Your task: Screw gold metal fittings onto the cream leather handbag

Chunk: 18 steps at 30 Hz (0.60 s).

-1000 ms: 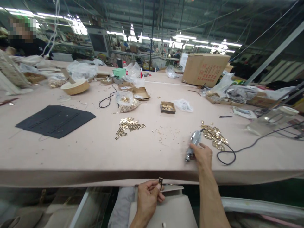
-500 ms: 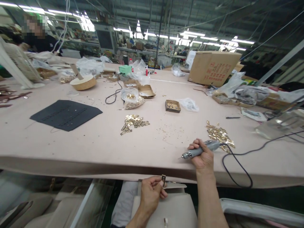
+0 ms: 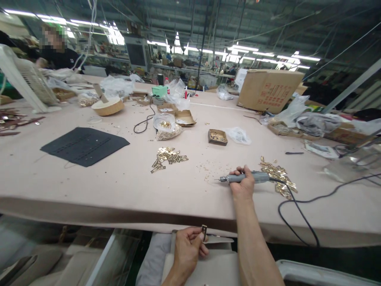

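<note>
My right hand (image 3: 243,184) is closed around a grey corded electric screwdriver (image 3: 256,177), holding it level above the pink table (image 3: 89,178) with its tip pointing left. Its black cord (image 3: 300,206) trails off to the right. My left hand (image 3: 187,248) is below the table's front edge, pinching a small gold metal clasp (image 3: 204,232) upright over a beige leather piece (image 3: 211,266) on my lap. A pile of gold metal parts (image 3: 279,178) lies just right of my right hand. Another pile of gold parts (image 3: 168,157) lies mid-table.
A black punched sheet (image 3: 85,145) lies left. A small box of gold pieces (image 3: 218,136), bags of hardware (image 3: 165,127), a round woven tray (image 3: 107,106) and a cardboard carton (image 3: 269,90) sit farther back. Another person (image 3: 56,51) is at the far left.
My right hand picked the screwdriver up off the table and turned it level, tip pointing left. My left hand kept the clasp at the table edge. The view shifted slightly.
</note>
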### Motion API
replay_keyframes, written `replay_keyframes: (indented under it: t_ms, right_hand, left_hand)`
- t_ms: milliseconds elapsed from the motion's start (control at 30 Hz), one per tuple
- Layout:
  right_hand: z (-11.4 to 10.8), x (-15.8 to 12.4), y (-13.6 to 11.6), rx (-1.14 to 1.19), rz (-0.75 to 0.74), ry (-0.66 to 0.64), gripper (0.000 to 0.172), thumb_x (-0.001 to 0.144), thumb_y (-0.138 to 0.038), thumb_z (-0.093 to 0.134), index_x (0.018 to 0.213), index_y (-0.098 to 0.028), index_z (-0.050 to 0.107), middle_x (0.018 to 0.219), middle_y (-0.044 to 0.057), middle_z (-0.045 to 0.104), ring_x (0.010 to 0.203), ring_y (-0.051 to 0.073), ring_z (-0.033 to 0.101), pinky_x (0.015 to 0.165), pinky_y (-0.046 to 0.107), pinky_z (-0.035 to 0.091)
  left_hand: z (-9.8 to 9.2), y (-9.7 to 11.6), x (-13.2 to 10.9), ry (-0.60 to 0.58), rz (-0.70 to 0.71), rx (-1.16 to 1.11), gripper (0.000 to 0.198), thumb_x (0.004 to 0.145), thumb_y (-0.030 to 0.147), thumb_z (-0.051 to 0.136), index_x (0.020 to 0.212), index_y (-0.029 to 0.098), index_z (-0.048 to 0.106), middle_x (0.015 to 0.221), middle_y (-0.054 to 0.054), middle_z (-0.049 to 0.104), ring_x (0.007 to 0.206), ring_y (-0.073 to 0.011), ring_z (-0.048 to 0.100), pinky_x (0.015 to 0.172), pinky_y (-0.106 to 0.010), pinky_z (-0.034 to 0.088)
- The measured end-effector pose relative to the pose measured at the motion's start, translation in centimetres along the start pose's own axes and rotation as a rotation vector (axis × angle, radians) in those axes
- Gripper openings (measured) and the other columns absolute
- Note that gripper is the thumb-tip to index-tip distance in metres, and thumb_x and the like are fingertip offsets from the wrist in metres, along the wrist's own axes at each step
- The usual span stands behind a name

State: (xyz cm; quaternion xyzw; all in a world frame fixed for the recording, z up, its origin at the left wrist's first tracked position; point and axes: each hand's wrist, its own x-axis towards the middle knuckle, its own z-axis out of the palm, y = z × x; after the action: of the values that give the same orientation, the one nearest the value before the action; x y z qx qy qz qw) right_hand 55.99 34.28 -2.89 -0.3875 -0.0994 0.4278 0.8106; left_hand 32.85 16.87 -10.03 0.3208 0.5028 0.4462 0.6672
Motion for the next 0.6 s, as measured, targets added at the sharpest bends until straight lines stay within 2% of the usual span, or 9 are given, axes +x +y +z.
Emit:
replay_keyframes:
  t_ms: [200, 600]
  right_hand:
    - [0.2, 0.6, 0.9, 0.124, -0.036, 0.060, 0.028, 0.078, -0.029, 0.074, 0.086, -0.021, 0.048, 0.074, -0.007, 0.058, 0.051, 0.005, 0.049, 0.055, 0.021, 0.051]
    - [0.0, 1.2, 1.7, 0.146, -0.049, 0.083, 0.029, 0.078, -0.030, 0.076, 0.087, -0.020, 0.050, 0.076, -0.007, 0.058, 0.052, 0.004, 0.051, 0.057, 0.021, 0.051]
  left_hand:
    - [-0.5, -0.9, 0.2, 0.025, 0.024, -0.015, 0.054, 0.066, 0.057, 0.083, 0.086, 0.007, 0.076, 0.068, -0.014, 0.075, 0.040, -0.0157, 0.064, 0.037, -0.020, 0.048]
    - [-0.7, -1.3, 1.6, 0.001, -0.007, -0.018, 0.053, 0.067, 0.059, 0.083, 0.085, 0.009, 0.077, 0.068, -0.013, 0.075, 0.040, -0.0157, 0.064, 0.037, -0.020, 0.048]
